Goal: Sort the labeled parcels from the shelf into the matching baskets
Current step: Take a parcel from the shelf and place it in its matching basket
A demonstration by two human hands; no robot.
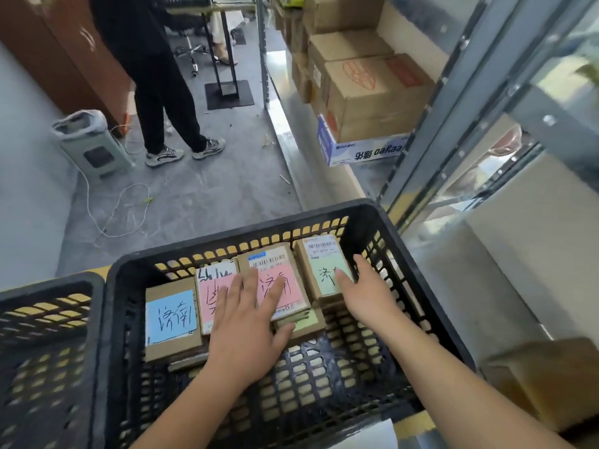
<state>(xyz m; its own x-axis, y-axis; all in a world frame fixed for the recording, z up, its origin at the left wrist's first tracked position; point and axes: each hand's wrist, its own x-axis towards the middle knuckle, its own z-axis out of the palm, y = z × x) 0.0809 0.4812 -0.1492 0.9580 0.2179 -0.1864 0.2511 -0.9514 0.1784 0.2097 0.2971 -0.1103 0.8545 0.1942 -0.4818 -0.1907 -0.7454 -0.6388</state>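
While both hands reach into the black perforated plastic basket [418, 273], the relation that counts is this: the flat brown cardboard parcel with the pink handwritten label [293, 270] lies directly under the left hand [248, 322], its long axis running from the basket's near wall toward its far wall, roughly in line with the forearm. Left fingers [274, 294]: straight, spread, lying flat on the pink label, thumb at the parcel's near edge; nothing pinched. Right hand [363, 291]: fingers straight and loosely together, resting on the neighbouring cardboard parcel with the pale green label [316, 254] toward the far right corner, index tip touching the label. Judged, the left hand is the nearer for squaring the pink-labelled parcel into its row. Appearance: small, thin carton, printed barcode slip at the far end, black brush-style characters on pink. Row, left to right along the basket's far half: blue-labelled parcel [171, 314], second pink-labelled parcel [212, 286], the two above. Further parcels lie beneath; their number cannot be told.
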